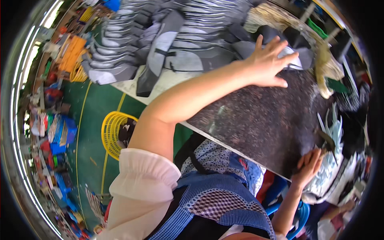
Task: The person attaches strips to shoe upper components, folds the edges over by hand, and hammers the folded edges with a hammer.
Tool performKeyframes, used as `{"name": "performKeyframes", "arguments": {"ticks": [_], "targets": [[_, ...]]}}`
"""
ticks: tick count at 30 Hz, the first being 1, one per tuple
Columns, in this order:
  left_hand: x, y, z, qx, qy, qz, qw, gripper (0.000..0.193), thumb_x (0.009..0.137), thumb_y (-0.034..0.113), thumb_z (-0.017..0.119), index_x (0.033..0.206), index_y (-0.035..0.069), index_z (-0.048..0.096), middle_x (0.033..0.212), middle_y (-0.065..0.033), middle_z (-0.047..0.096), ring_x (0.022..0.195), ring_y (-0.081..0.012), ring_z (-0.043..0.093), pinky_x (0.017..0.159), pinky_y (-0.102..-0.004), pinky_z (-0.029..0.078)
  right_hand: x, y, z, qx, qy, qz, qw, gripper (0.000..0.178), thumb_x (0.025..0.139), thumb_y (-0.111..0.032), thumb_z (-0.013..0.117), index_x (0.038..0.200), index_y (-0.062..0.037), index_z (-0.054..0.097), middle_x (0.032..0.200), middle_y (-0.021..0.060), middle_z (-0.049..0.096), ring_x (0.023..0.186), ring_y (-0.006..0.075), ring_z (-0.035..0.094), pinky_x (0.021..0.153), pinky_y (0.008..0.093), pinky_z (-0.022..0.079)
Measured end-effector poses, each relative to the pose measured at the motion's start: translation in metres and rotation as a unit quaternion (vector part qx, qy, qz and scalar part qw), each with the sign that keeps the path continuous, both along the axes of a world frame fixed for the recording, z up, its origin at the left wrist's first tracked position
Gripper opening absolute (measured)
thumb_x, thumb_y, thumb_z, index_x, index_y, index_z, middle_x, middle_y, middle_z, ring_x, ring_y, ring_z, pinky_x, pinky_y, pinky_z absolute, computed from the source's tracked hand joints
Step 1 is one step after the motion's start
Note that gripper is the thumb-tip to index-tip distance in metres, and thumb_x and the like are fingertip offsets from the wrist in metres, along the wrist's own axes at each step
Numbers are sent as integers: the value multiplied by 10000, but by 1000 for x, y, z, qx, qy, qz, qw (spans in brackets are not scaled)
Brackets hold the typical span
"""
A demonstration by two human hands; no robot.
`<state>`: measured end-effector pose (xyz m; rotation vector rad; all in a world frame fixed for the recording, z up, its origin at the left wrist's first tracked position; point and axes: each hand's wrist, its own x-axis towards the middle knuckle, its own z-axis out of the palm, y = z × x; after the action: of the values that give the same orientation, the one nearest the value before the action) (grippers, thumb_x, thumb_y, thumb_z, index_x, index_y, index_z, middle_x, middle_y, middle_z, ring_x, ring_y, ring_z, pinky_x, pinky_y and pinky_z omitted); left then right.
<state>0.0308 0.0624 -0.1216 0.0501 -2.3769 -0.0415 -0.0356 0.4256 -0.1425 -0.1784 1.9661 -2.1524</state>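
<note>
My left hand (pixel 272 62) reaches out over the table, its fingers spread. It is over a dark grey flat piece with a light patch (pixel 292 60), part of which it hides; whether it touches the piece is hard to tell. Rows of similar grey pieces, perhaps shoe parts, overlap at the far side, and one long piece (pixel 160 50) lies across them at an angle. At the table's right edge, my right hand (pixel 309 166) has curled fingers. A thin dark object (pixel 329 143) is by its fingertips; what the fingers close on is not visible.
The worktable has a dark, speckled top (pixel 256 108). Pale blue-white crumpled material (pixel 330 172) hangs beyond my right hand. A yellow basket (pixel 112 134) with dark contents stands on the green floor at left. Crumpled tan paper (pixel 268 18) lies at the back.
</note>
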Motion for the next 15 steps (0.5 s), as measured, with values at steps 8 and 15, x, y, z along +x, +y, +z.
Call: {"name": "performKeyframes", "arguments": {"ticks": [8,15], "targets": [[230,-132,26,51,-131,509,849,713,786,672,715,1053,11,722,1161,-215,634,1110,-390,579,925,-528,453,7,-11,9,15,5,37,999,172,1075,-248,526,947,-135,547,628,-53,347,483,36,281,419,206,238],[247,-96,82,399,46,213,891,387,812,129,835,1089,-17,608,998,-124,723,868,-158,687,736,-311,561,17,-16,20,45,-4,31,999,193,1079,-219,511,910,-126,512,634,-49,342,484,33,265,406,207,270]]}}
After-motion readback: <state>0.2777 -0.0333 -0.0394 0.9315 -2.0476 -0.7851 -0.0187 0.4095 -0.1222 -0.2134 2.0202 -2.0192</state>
